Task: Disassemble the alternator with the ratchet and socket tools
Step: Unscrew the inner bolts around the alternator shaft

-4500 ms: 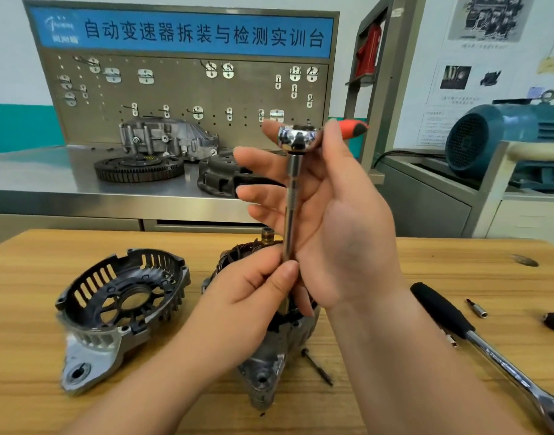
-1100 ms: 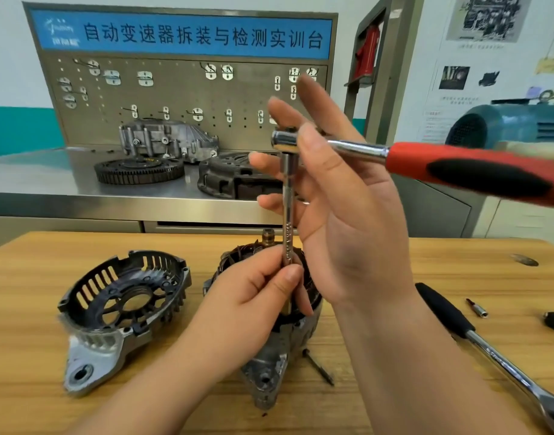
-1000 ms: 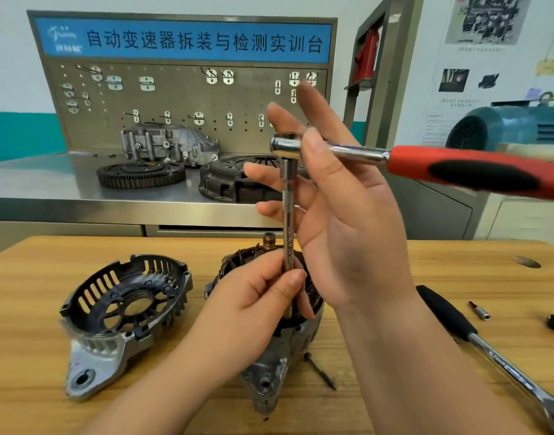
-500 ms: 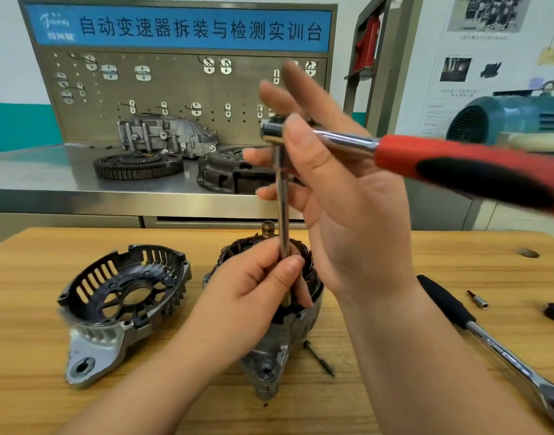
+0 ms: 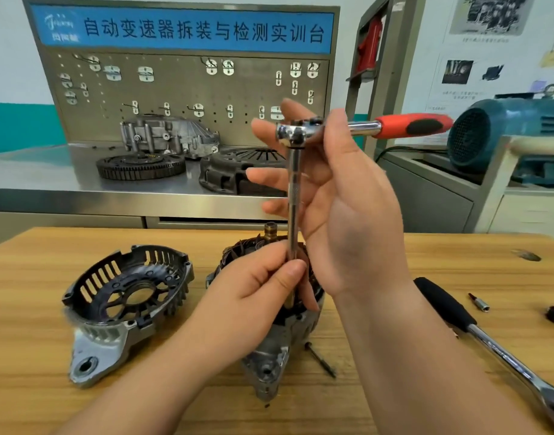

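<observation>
Ratchet point(image 5: 301, 133) handle is swinging away, toward the upper right.
The right hand point(image 5: 348, 208) is clamping its grip on the ratchet head; the left hand point(image 5: 257, 290) is pinching the extension bar point(image 5: 294, 199) at centre, just above the alternator point(image 5: 275, 353) on the surface point(image 5: 34, 277).

end cover point(image 5: 125, 296) left of alternator point(image 5: 269, 350), table point(image 5: 34, 265)

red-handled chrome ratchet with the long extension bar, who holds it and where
The right hand pinches the red-handled chrome ratchet at its head; the left hand pinches the lower end of its chrome extension bar.
</observation>
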Tool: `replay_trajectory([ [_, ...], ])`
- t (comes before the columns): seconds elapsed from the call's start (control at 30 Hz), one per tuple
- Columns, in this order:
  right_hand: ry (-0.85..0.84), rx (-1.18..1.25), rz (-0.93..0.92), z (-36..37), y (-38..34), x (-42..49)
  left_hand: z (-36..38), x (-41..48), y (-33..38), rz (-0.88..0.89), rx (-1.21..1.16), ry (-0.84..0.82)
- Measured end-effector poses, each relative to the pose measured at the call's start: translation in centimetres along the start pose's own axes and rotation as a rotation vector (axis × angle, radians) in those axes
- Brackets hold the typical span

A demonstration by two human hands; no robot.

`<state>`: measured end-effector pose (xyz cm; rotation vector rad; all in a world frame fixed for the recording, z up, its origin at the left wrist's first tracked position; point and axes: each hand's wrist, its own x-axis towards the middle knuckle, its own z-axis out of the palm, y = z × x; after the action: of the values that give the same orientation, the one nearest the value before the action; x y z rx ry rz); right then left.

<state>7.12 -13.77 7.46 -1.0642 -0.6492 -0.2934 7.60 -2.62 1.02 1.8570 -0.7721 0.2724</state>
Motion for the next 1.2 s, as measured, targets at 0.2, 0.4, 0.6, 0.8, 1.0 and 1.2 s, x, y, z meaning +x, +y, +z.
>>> replay_trajectory([
  [0.2,-0.046,-0.137,-0.21,0.12,-0.43,-0.12,0.19,-0.01,0.1,-0.009,0.021,0.048],
  [0.4,-0.037,0.021,-0.023,-0.2,-0.54,0.14,0.04,-0.02,0.07,0.005,-0.023,0.012],
  [0.6,-0.035,0.094,0.113,-0.29,-0.43,0.24,-0.3,0.11,0.08,-0.017,-0.088,-0.058],
  [0.8,-0.027,-0.157,-0.181,0.18,-0.2,-0.13,-0.03,0.15,-0.46,-0.004,-0.023,0.018],
  [1.0,-0.047,-0.044,-0.115,0.31,-0.35,-0.05,-0.07,0.19,-0.47,-0.004,-0.042,-0.009],
  [1.2,-0.049,0.162,0.161,0.05,-0.56,0.1,-0.45,0.06,-0.61,0.011,-0.071,-0.065],
])
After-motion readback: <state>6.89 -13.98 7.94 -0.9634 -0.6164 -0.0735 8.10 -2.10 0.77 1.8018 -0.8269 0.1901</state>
